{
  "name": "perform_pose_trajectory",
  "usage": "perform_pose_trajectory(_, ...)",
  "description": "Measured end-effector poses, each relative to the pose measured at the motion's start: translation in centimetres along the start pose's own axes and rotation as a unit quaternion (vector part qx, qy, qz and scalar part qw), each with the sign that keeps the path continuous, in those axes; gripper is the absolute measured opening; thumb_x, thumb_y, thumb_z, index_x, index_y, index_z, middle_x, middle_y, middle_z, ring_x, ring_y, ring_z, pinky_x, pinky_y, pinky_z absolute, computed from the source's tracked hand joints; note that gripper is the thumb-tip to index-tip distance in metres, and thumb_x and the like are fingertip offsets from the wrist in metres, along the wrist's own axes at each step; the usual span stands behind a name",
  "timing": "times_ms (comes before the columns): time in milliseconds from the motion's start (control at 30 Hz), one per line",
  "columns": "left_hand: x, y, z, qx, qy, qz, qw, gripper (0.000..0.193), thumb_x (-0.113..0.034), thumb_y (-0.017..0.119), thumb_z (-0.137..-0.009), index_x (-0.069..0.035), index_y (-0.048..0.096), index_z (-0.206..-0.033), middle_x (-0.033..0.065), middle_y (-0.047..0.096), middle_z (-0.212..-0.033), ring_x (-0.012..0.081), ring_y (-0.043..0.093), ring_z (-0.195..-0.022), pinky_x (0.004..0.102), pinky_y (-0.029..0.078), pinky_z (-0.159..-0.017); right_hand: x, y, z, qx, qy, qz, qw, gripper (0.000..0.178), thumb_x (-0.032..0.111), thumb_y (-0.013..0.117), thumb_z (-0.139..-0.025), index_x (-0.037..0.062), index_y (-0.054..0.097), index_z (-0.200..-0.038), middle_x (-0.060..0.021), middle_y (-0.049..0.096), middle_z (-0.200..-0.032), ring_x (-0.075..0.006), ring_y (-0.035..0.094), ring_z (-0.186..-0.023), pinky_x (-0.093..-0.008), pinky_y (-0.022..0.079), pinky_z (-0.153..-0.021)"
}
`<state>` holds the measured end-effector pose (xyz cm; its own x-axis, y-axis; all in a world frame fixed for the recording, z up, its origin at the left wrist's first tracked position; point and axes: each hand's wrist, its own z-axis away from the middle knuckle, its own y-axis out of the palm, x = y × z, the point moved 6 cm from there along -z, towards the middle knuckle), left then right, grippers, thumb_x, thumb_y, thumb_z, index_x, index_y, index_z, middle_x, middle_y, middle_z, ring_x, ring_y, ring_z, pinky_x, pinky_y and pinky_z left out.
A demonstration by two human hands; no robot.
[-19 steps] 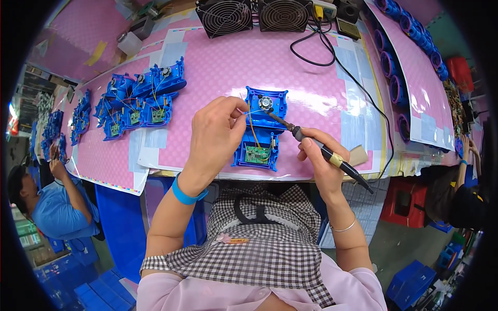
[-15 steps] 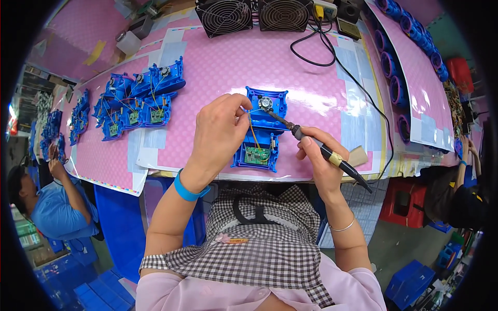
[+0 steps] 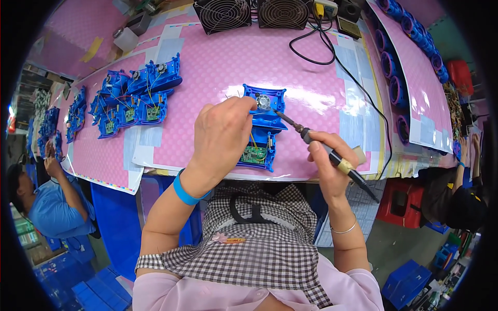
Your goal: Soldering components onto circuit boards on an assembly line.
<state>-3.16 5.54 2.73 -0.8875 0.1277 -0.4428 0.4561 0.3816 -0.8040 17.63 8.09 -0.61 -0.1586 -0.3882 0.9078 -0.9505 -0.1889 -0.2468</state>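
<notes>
My left hand (image 3: 223, 132) is closed, its fingertips pinched at the left side of a small round speaker (image 3: 263, 102). A thin wire seems to be in that pinch, mostly hidden by the fingers. The speaker sits in the upper half of a blue plastic housing (image 3: 280, 98). In the lower half lies a green circuit board (image 3: 254, 154), with a yellow wire (image 3: 252, 139) rising from it. My right hand (image 3: 332, 158) grips a soldering iron (image 3: 305, 135) like a pen. Its tip points up and left, close to the speaker's lower right edge.
Several similar blue housings (image 3: 132, 98) with boards and wires lie to the left. Two black fans (image 3: 223, 15) stand at the back, near a black cable (image 3: 358, 83). Blue ring-shaped parts (image 3: 388, 65) line the right side. A person (image 3: 57, 202) works at far left.
The soldering iron's tip has drawn back slightly to the right and down from the speaker. My left fingers have moved right, closer to the speaker, now covering the wire.
</notes>
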Motion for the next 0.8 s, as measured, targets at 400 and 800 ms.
perform_pose_trajectory(400,-0.9,2.2,-0.8,0.031,0.016,-0.042,0.999,0.012,-0.006,0.064,-0.078,-0.011,0.065,-0.089,0.0020,0.068,-0.080,0.0192,0.062,-0.069,0.0355,0.032,-0.071,-1.1,-0.2,-0.7,0.026,0.036,-0.007,0.999,0.016,0.003,0.064,-0.086,-0.0037,0.068,-0.100,-0.0076,0.067,-0.080,-0.0098,0.061,-0.060,-0.0200,0.048,-0.054)
perform_pose_trajectory(800,-0.9,1.9,-1.0,0.025,0.013,-0.007,1.000,0.012,-0.003,0.056,-0.081,-0.008,0.065,-0.087,0.0070,0.065,-0.076,0.0238,0.061,-0.070,0.0377,0.033,-0.072,-1.0,-0.2,-0.9,0.028,0.039,-0.003,0.999,0.016,0.001,0.063,-0.085,-0.0041,0.068,-0.100,-0.0087,0.067,-0.082,-0.0102,0.061,-0.062,-0.0205,0.048,-0.055)
